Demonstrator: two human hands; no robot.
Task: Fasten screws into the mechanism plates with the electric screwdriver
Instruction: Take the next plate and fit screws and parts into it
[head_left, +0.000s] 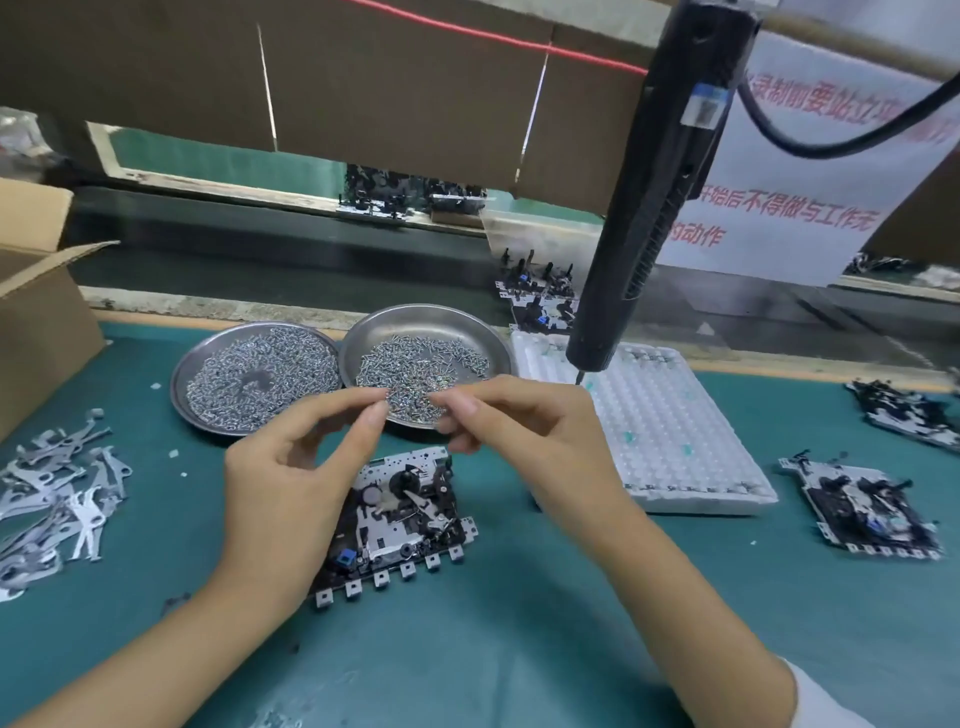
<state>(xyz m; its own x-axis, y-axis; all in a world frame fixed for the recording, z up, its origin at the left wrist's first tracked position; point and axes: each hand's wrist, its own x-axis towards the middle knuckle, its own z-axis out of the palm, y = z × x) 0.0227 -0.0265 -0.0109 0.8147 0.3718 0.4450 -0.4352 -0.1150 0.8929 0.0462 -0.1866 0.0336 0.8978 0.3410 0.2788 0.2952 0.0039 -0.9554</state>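
A mechanism plate (410, 514) with black and metal parts lies on the green mat in front of me. My left hand (296, 467) and my right hand (514, 431) hover above it, fingertips nearly meeting over the right screw dish (467, 325). Each hand has thumb and forefinger pinched together, apparently on small screws too tiny to see clearly. The left screw dish (208, 358) is full of screws. The black electric screwdriver (649, 197) hangs on its own at the right, with its bit tip above the white tray (675, 431); neither hand touches it.
Loose metal levers (57, 483) lie in a pile at the left beside a cardboard box (36, 322). More mechanism plates (862, 504) lie at the right and behind the tray (540, 296). A conveyor belt (291, 260) runs across behind the dishes.
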